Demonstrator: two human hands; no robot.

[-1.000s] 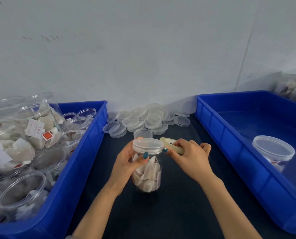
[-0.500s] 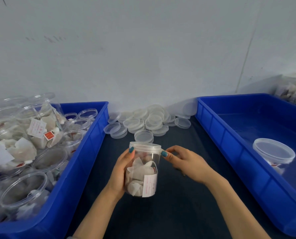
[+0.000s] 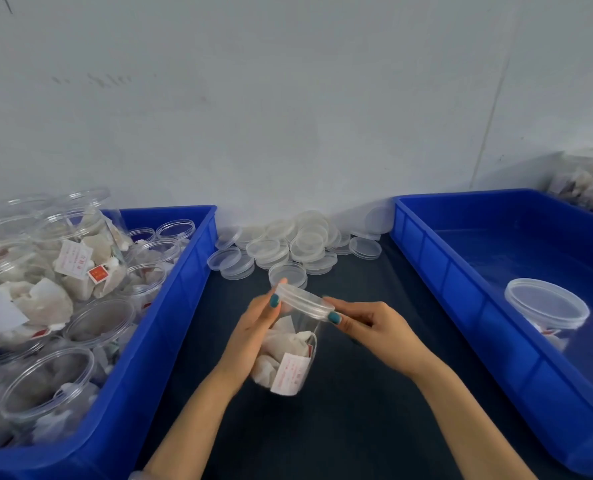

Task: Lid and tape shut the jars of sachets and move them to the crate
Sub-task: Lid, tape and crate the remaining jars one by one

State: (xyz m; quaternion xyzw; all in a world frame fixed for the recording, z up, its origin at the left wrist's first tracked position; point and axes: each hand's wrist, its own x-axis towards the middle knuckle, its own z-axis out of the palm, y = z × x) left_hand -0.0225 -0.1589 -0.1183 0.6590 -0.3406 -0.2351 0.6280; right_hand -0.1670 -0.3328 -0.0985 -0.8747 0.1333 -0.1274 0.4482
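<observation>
My left hand grips the tilted jar, my right hand pinches its lid; a slip could spill sachets.

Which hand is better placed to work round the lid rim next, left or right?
Right, probably. The right hand pinches the lid at its rim and looks free to move round it; the left hand is wrapped round the tilted jar, holding it steady.

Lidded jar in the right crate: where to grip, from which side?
Likely from above: grip the lidded jar around its wall below the lid rim. It stands upright in the right crate, whose walls hinder a side reach; its top is free.
</observation>
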